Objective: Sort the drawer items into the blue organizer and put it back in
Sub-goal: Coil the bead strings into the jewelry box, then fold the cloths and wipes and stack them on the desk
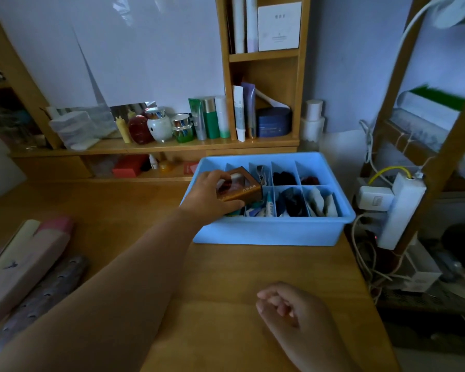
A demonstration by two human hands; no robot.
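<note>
Wooden desk [145, 210] fills the lower frame, with the blue plastic divided organizer [269, 232] sitting on it right of centre. My left hand [210, 194] grips a small brown window box [239, 186] over its left compartments. My right hand [293, 310] rests loosely curled, holding nothing, at lower right.

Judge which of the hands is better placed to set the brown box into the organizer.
Left. The left hand already grips the brown box over the blue organizer, while the right hand rests loosely curled and empty on the desk.
</note>
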